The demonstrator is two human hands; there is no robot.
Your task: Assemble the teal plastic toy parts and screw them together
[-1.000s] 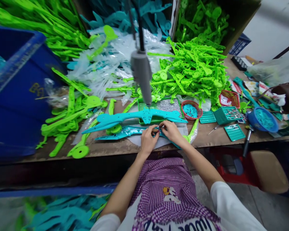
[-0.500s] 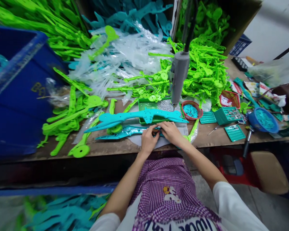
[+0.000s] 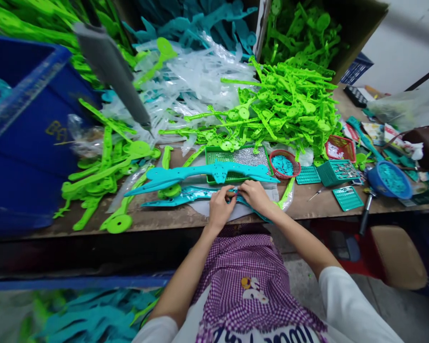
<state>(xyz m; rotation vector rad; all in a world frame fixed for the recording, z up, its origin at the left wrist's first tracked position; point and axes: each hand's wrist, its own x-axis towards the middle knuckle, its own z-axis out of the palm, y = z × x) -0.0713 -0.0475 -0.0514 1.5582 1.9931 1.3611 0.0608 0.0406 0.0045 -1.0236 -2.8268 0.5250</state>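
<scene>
Head view shows both hands at the near edge of the tabletop (image 3: 186, 220), working on a teal plastic piece (image 3: 180, 196) that lies flat on a pale sheet. The left hand (image 3: 219, 208) and the right hand (image 3: 254, 196) meet at the middle of that piece, fingers pressed together and pinching something too small to make out at one spot on it.

Judging by the layout, the job looks barely dented: 1 more teal bar (image 3: 214, 172) lies just behind the hands, apparently next in line or just finished (hard to say which), while a big heap of green parts (image 3: 282, 107) and a pile of clear parts (image 3: 189, 83) sit behind. More green pieces (image 3: 103, 171) lie on the left. A grey hanging tool (image 3: 112, 71) dangles well apart from the hands, tilted.

Containers: a green tray (image 3: 210, 155) holds tiny silvery bits, probably screws; a small red basket (image 3: 284, 163) holds teal bits; a blue bowl (image 3: 389, 178) holds more teal bits; a blue crate (image 3: 25, 133) stands at the left, its contents mostly hidden.
</scene>
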